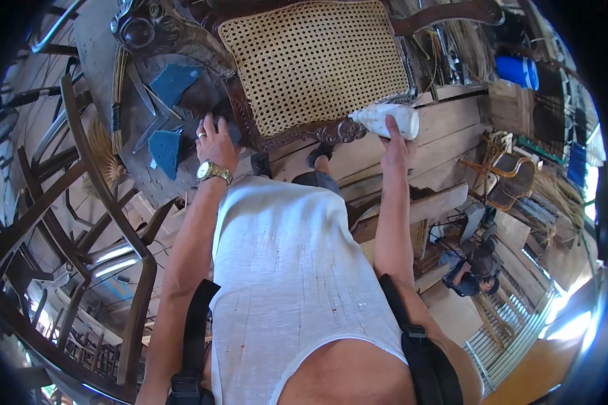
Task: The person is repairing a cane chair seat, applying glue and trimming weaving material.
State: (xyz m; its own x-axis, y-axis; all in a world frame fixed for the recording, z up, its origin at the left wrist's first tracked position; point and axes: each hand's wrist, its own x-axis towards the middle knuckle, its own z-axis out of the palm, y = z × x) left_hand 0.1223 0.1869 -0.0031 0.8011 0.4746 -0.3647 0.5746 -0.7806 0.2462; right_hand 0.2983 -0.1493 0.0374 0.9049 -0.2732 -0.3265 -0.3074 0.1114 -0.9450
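Note:
My right hand (397, 150) is closed round a white squeeze bottle (402, 119), probably of glue. The bottle lies nearly level, its narrow tip pointing left at the carved front rail (350, 131) of a dark wooden chair. Woven cane (314, 64) with small holes fills the chair's seat panel. My left hand (216, 145) has its fingers stretched out over the worktable, left of the chair frame, and holds nothing that I can see. Beside it lie a blue piece, perhaps sandpaper (164, 152), and a second blue piece (174, 82) farther off.
On the worktable (101, 40) lie a bundle of cane strips (118, 94) and a flat blade-like tool (140, 88). Dark chair frames (108, 182) crowd the left. A blue container (517, 71) stands at the far right. Another person (467, 277) sits lower right.

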